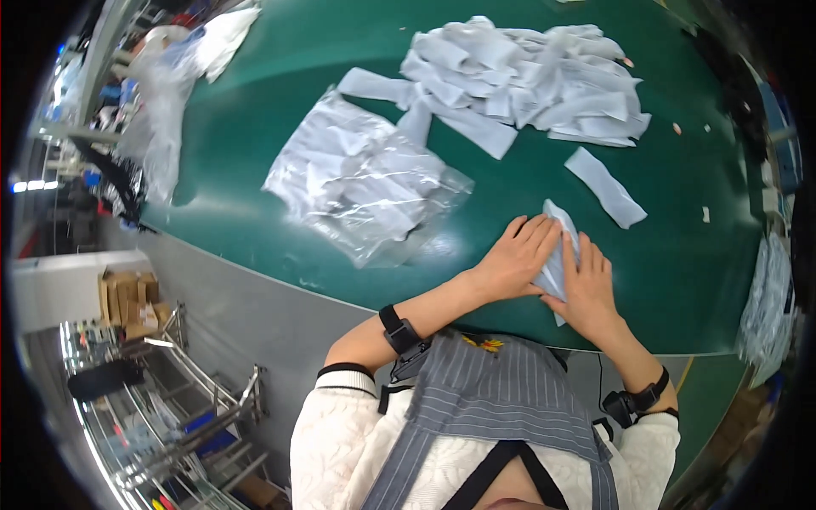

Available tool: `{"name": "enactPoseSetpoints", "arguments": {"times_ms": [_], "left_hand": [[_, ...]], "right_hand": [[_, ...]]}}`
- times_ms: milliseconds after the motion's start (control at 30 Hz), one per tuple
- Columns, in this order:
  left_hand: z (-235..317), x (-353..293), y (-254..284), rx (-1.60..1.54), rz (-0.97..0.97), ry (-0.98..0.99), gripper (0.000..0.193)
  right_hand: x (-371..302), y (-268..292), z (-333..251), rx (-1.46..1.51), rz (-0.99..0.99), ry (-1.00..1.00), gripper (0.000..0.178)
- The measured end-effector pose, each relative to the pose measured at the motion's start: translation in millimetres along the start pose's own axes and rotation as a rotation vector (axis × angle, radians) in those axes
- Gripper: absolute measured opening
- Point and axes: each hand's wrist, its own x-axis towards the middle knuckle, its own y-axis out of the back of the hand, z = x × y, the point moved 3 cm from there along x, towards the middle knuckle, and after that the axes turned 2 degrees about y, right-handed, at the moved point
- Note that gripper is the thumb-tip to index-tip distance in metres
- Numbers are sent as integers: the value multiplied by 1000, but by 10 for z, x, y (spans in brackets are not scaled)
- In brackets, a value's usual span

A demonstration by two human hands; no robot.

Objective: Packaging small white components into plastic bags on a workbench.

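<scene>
Grey flooring (pixel 272 297) is noted beside the green-topped table (pixel 680 289). At left, cardboard boxes (pixel 126 297) are located near a white panel (pixel 64 280). Bright lighting (pixel 34 186) is observed above.

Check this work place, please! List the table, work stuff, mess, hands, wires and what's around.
Surface: green table
Job's things: pale strip, near side; loose strip beyond it; heap farther back; clear bag of pale pieces, left
Clutter: small scraps, right; clear plastic, left edge
Hands: left hand and right hand, both on the pale strip
Cables: thin dark cord at the table's near edge
Surroundings: cardboard boxes, lower left
</scene>
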Motion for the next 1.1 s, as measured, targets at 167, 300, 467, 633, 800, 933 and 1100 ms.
{"name": "enactPoseSetpoints", "arguments": {"times_ms": [167, 300, 467, 633, 800, 933, 1100], "left_hand": [[-29, -547, 1291, 405, 317, 244, 79], [-271, -1033, 1624, 620, 193, 559, 56], [-282, -1336, 1673, 414, 404, 406, 37], [-297, -1263, 1905, 361, 576, 250, 24], [-476, -1303, 1854, 294, 471, 228, 20], [-405, -1259, 1707, 277, 338, 198, 15], [-406, -1149, 1529, 193, 391, 279, 23]], "right_hand": [[26, 4, 241, 22, -54, -15, 101], [250, 269, -16, 226, -178, 64, 98], [1052, 410, -995, 523, -319, 369, 86], [2176, -113, -1728, 1287, -520, 288, 59], [2480, -325, -2267, 480, -316, 307, 43], [2577, -1047, -2459, 403, 326, 145, 37], [1764, -312, -1562, 364, 717, 457, 31]]}}
